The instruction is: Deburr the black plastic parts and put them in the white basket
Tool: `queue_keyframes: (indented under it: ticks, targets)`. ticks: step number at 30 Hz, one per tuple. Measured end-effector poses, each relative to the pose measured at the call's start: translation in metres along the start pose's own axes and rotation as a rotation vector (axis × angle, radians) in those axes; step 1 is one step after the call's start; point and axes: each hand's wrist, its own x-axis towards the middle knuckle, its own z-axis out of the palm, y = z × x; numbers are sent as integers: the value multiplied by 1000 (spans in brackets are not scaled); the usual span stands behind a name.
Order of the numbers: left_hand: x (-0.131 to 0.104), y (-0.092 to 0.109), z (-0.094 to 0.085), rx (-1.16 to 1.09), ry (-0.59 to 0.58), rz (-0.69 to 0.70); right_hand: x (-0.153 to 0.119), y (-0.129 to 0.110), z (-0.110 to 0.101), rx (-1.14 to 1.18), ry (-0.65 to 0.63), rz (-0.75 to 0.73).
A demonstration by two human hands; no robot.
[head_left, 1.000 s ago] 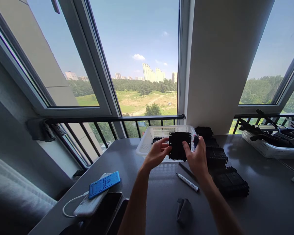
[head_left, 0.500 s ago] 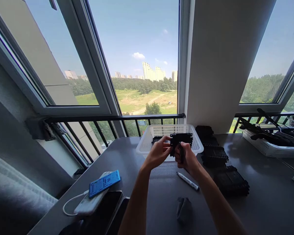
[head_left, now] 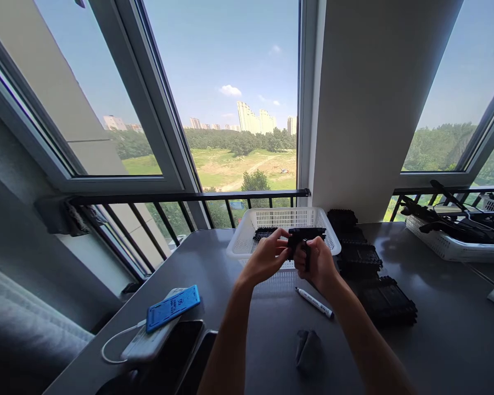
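My left hand (head_left: pixel 267 259) pinches the left edge of a black plastic part (head_left: pixel 310 232) with notched edges. The part is held up above the near side of a white basket (head_left: pixel 239 255). Closed around a short dark tool (head_left: pixel 307 259) is my right hand (head_left: pixel 321 264), close against the part's near face; the tool's exact kind is too dark to tell. Inside the basket lies another black ribbed part (head_left: pixel 265 233). Below my hands, a white marker pen (head_left: pixel 315 303) and a crumpled dark grey cloth (head_left: pixel 308 351) rest on the table.
Several black plastic parts (head_left: pixel 389 300) lie in a row right of the basket. At far right, another white basket (head_left: pixel 448 244) holds black pieces. A blue phone (head_left: pixel 173 308) with a white cable sits at left, beside dark devices (head_left: pixel 177 351). A black railing (head_left: pixel 189 197) runs behind the table.
The black part has tilted, so its broad face shows less and its edge more. Both hands keep their hold, and the view has shifted slightly.
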Motion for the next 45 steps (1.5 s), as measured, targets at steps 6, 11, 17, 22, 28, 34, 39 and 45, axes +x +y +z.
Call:
queue_keyframes:
  ticks: [6, 11, 17, 22, 28, 34, 39, 45]
  targets:
    - [0, 5, 2, 28, -13, -1, 0, -1, 0, 97, 10, -10]
    - [0, 9, 2, 23, -1, -6, -2, -2, -1, 174, 20, -52]
    - [-1, 8, -2, 38, 29, -11, -3, -3, 0, 188, 32, -76]
    - [-1, 11, 0, 38, 9, -8, -2, 0, 2, 192, 5, -42]
    - [0, 10, 5, 52, -8, -17, -2, 2, 5, 80, 2, -61]
    - [5, 0, 0, -86, 128, -93, -6, 0, 5, -148, 127, -225]
    - [13, -3, -1, -405, 365, -177, 3, 4, -10, -657, 631, -702]
    - [14, -4, 6, -688, 391, -243, 17, 11, -20, -548, 535, -598]
